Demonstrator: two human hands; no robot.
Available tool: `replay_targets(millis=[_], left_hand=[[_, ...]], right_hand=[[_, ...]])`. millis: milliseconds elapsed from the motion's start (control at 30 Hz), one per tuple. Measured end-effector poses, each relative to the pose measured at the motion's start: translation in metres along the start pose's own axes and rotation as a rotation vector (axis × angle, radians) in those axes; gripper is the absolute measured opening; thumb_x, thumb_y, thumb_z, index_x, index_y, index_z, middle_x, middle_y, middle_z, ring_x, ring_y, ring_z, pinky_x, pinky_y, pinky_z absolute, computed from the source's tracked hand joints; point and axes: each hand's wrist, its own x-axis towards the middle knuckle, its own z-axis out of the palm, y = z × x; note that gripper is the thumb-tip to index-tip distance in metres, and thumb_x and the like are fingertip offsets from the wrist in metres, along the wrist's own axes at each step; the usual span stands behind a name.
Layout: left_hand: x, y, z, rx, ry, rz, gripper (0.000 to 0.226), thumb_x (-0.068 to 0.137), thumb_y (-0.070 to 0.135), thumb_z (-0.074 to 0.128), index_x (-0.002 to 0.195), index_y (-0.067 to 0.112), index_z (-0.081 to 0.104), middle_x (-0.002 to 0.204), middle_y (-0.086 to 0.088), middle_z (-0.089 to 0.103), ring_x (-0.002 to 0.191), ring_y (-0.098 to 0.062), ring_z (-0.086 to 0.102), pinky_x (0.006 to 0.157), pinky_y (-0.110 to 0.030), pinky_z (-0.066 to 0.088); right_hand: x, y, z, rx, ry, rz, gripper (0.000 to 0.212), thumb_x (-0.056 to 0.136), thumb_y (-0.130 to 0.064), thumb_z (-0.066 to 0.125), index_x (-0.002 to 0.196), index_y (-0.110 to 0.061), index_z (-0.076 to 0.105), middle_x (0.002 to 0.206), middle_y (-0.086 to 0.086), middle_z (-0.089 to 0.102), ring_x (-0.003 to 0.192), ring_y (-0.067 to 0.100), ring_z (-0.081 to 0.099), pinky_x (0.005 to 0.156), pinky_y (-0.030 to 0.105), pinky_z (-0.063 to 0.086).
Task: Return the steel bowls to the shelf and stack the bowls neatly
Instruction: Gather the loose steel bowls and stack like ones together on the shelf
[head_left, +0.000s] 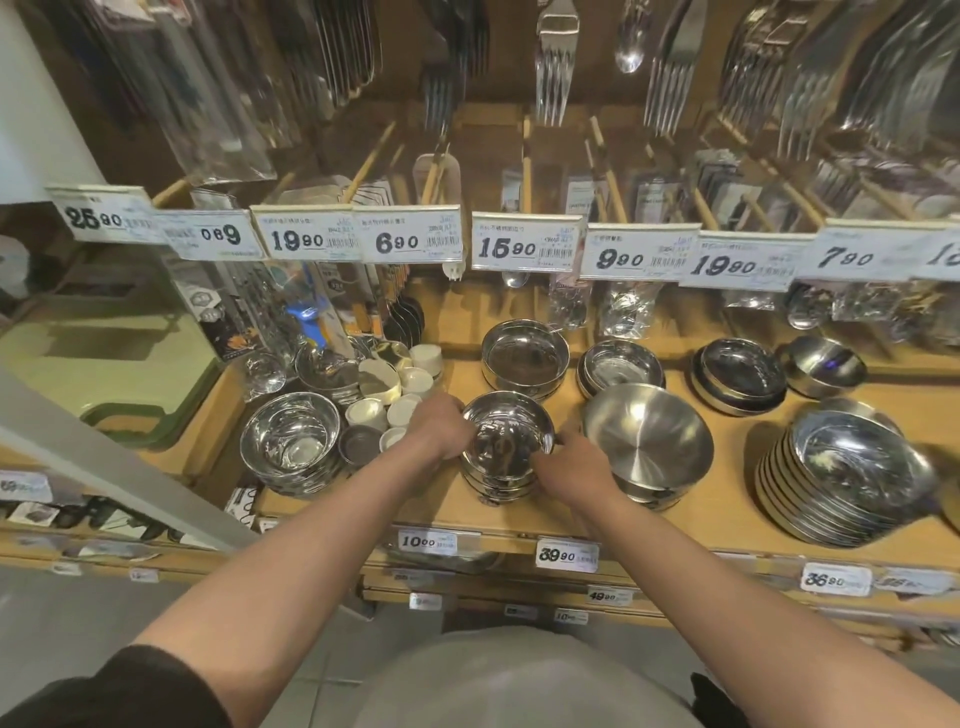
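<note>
I had both hands on the top bowl (506, 436) of a short stack (498, 480) at the front middle of the shelf (467, 512). My left hand (439, 423) curled round its left rim; my right hand (569, 465) gripped the right rim, fingers bent. A big bowl (649, 441) sat just right of it, another stack (291, 444) to the left.

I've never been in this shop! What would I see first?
Two hands, left and right, hold a shiny bowl on a short stack at the middle of the wooden shelf. Around it sit more steel bowls, like the big one just right. White price tags hang above, under forks.
</note>
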Motion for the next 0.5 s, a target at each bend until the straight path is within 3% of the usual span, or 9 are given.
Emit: replay_targets(millis=[67, 167, 300, 367, 433, 500], left_hand=[[0.000, 0.000, 0.000, 0.010, -0.020, -0.010, 0.027, 0.091, 0.013, 0.062, 0.116, 0.003, 0.066, 0.118, -0.015, 0.070, 0.107, -0.033, 0.065, 0.079, -0.034, 0.050], [-0.001, 0.000, 0.002, 0.068, -0.074, 0.017, 0.030, 0.093, 0.010, 0.057, 0.121, 0.003, 0.063, 0.123, -0.016, 0.067, 0.110, -0.032, 0.063, 0.082, -0.034, 0.050], [0.000, 0.003, -0.001, 0.056, -0.082, 0.060, 0.024, 0.090, 0.008, 0.058, 0.111, 0.011, 0.067, 0.101, -0.007, 0.066, 0.082, -0.021, 0.057, 0.066, -0.026, 0.046], [0.002, 0.003, -0.001, -0.007, -0.084, 0.077, 0.015, 0.090, 0.009, 0.061, 0.101, 0.018, 0.067, 0.094, -0.004, 0.062, 0.073, -0.016, 0.054, 0.055, -0.018, 0.043], [0.003, 0.004, -0.003, -0.042, -0.093, 0.090, 0.011, 0.090, 0.009, 0.061, 0.094, 0.018, 0.063, 0.093, -0.004, 0.062, 0.077, -0.018, 0.055, 0.057, -0.020, 0.043], [0.004, 0.004, -0.005, -0.075, -0.115, 0.080, 0.012, 0.090, 0.007, 0.060, 0.094, 0.017, 0.064, 0.092, -0.006, 0.064, 0.076, -0.020, 0.059, 0.052, -0.019, 0.045]], right_hand=[[0.004, 0.000, -0.001, -0.061, -0.025, -0.009, 0.010, 0.089, -0.025, 0.061, 0.088, -0.019, 0.052, 0.076, -0.004, 0.056, 0.074, 0.018, 0.057, 0.065, 0.029, 0.042], [0.007, 0.002, 0.000, -0.079, -0.051, 0.011, 0.013, 0.090, -0.026, 0.063, 0.088, -0.013, 0.062, 0.073, -0.003, 0.058, 0.063, 0.008, 0.050, 0.050, 0.022, 0.036], [0.007, 0.006, 0.002, 0.032, -0.033, 0.050, 0.015, 0.088, -0.021, 0.064, 0.089, -0.006, 0.069, 0.069, -0.002, 0.065, 0.059, 0.010, 0.058, 0.039, 0.013, 0.039], [0.003, 0.007, 0.004, 0.110, -0.029, 0.089, 0.015, 0.089, -0.020, 0.066, 0.093, -0.006, 0.070, 0.073, 0.002, 0.070, 0.065, 0.015, 0.067, 0.050, 0.017, 0.053], [0.000, 0.006, 0.006, 0.159, -0.035, 0.133, 0.015, 0.089, -0.019, 0.067, 0.092, -0.005, 0.069, 0.080, 0.009, 0.074, 0.079, 0.025, 0.073, 0.071, 0.035, 0.062], [-0.002, 0.006, 0.009, 0.209, -0.045, 0.166, 0.016, 0.089, -0.019, 0.068, 0.093, -0.003, 0.070, 0.086, 0.014, 0.076, 0.087, 0.031, 0.075, 0.079, 0.047, 0.062]])
